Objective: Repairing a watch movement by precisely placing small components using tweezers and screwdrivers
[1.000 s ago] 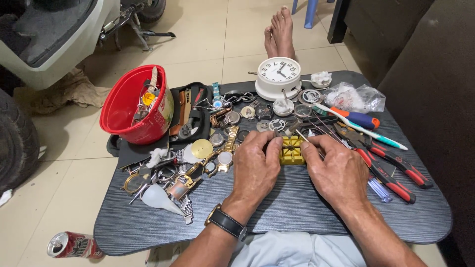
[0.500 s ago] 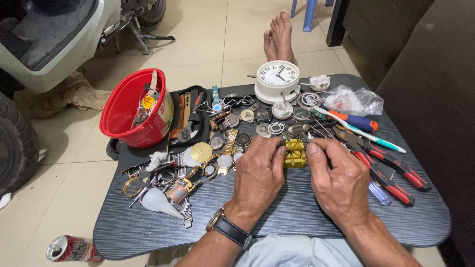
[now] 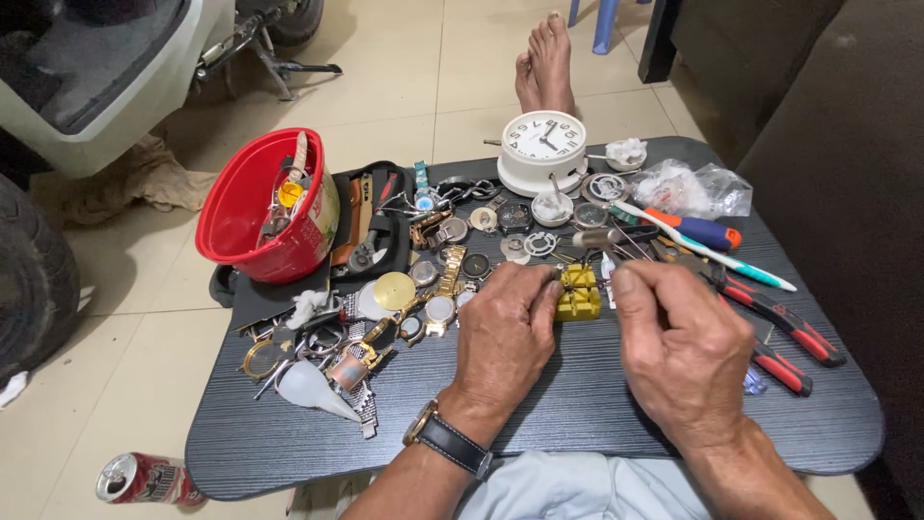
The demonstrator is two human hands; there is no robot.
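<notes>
- The yellow block tool (image 3: 578, 293) sat on the dark bench (image 3: 577, 424), between both hands, its long axis running away from the person.
- The left hand (image 3: 505, 332) touched its left side, grip closed against it with the fingertips.
- The right hand (image 3: 679, 347), just beside it on the right, pinched a thin metal tool (image 3: 602, 238); the left hand was nearer.
</notes>
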